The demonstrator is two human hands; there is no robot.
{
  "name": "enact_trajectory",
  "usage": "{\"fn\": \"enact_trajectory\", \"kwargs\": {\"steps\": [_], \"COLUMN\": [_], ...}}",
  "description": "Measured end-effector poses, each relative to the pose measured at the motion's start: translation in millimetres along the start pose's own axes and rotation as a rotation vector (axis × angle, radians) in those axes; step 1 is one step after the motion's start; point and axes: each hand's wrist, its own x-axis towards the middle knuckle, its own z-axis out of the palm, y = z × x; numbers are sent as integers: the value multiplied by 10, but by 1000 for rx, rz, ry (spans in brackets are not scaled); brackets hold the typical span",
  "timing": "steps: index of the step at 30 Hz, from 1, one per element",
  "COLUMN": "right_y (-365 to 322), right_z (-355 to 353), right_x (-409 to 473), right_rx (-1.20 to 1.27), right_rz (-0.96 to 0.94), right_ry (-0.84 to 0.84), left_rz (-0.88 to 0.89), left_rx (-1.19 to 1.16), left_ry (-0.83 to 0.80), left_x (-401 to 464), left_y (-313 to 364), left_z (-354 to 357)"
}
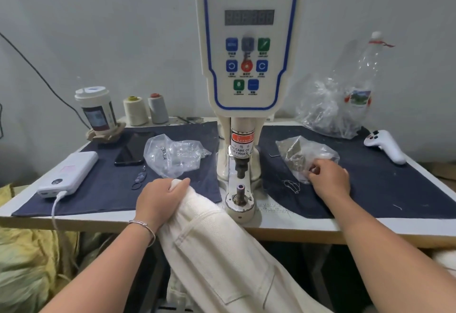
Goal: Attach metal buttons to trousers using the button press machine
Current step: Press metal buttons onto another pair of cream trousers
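The white button press machine (249,48) stands at the table's middle, its lower die post (240,193) bare beneath the punch. Cream trousers (222,251) hang from the table's front edge down toward me. My left hand (160,201) grips their top edge, just left of the die. My right hand (329,179) rests on a clear plastic bag of metal buttons (299,155) to the right of the machine, fingers curled into the bag's mouth. Whether a button is pinched there is hidden.
Another clear bag (172,155), a black phone (132,150), a white power bank (70,173) with cable and thread cones (135,110) lie left. A crumpled bag with a plastic bottle (345,105) and a white controller (386,146) sit right. Dark cloths (382,184) cover the table.
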Motion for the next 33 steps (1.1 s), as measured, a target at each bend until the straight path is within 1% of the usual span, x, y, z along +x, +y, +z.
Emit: {"fn": "enact_trajectory", "kwargs": {"steps": [5,12,20,27,30,33], "right_y": [-6,13,12,-6,-20,-35], "right_z": [45,31,28,23,12,6], "right_x": [33,23,41,22,2,-18], "right_rx": [-70,-63,-95,-209,-250,-259], "right_rz": [-25,-26,-11,-45,-56,-54], "right_ry": [-1,13,16,-7,10,65], "left_rz": [16,15,-32,-51,-63,-64], "left_rx": [1,-20,36,55,60,65], "left_ry": [19,-8,0,-18,-28,-35], "left_x": [0,-8,34,23,22,18], "left_y": [-31,-4,-13,-4,-5,-2], "left_z": [19,-6,24,17,7,2]}}
